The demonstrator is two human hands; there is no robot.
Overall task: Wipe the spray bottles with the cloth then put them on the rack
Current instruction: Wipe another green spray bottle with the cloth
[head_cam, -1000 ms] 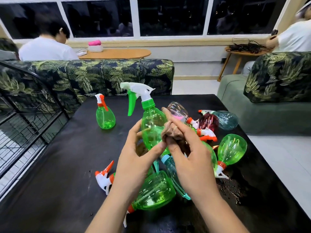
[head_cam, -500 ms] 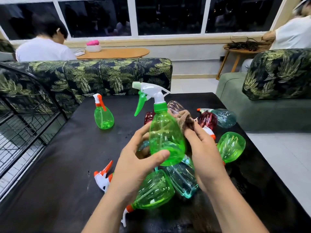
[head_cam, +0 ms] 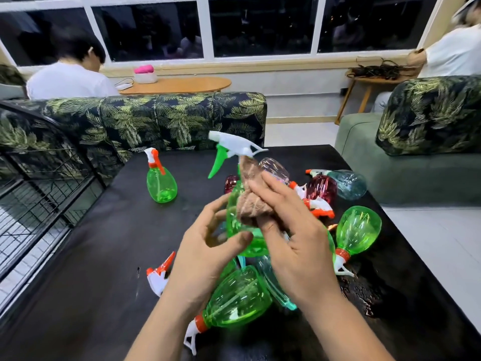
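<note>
Grips a green spray bottle (head_cam: 235, 225) low on its body with the left hand (head_cam: 205, 254), fingers and thumb curled round it, at the centre of the frame. Holds it upright above the black table (head_cam: 91, 256), with its white-and-green trigger head pointing toward the upper left. Presses a brown cloth (head_cam: 253, 201) against the bottle's neck and shoulder with the right hand (head_cam: 294, 238), pinching the cloth between thumb and outstretched fingers.

Leaves a small green bottle (head_cam: 161, 183) standing alone left of centre, well apart from the rest. Works over a heap of bottles lying on their sides below and right of the hands: a large green bottle (head_cam: 239, 295) at lower centre, a teal bottle (head_cam: 276, 287) touching it, another green bottle (head_cam: 358, 230) at right, a red bottle (head_cam: 321, 188) and a pale blue bottle (head_cam: 347, 183) behind. Also takes in an orange-and-white trigger head (head_cam: 158, 274) beside the left wrist and a wet patch (head_cam: 364, 295) at lower right.

Sits by a black wire rack (head_cam: 39, 183) along the left edge, just beside the table. Faces a leaf-print sofa (head_cam: 156, 118), with two people in white tops at upper left and upper right.
</note>
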